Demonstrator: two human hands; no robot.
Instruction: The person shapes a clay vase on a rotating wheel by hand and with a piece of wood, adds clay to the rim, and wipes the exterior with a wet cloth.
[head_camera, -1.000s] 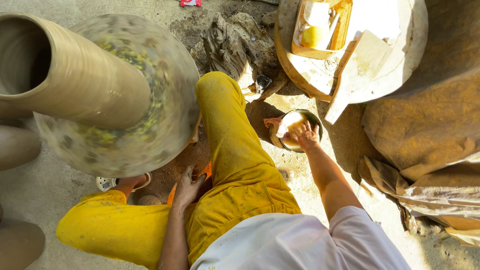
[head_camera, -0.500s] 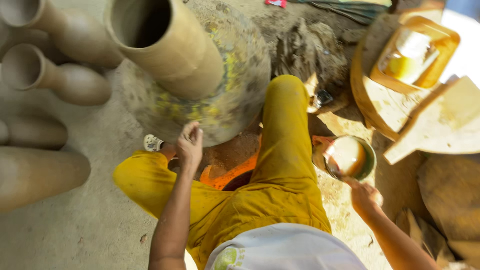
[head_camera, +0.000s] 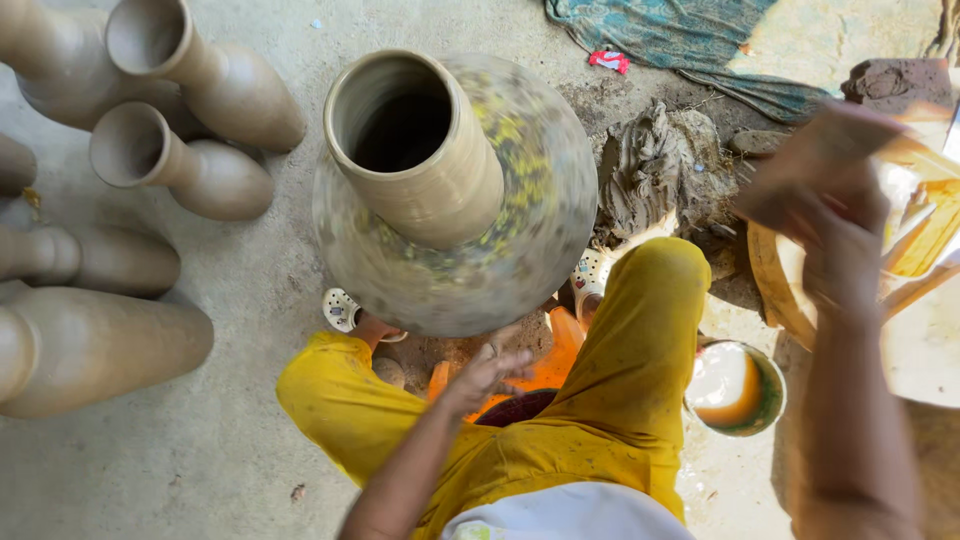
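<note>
Two hands: left hand (head_camera: 487, 372) spread just below the blurred vase (head_camera: 450, 190); right hand (head_camera: 830, 185) blurred, grip unclear.

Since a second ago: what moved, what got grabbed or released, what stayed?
The right hand left the slip bowl and rose, blurred, holding a flat brownish piece toward the board at right. The left hand came off the big vase and dropped to below its base, empty. The camera view shifted too. Unchanged: the vase on its wheel, the row of finished vases at left, the bowl by the yellow-clad knee.
</note>
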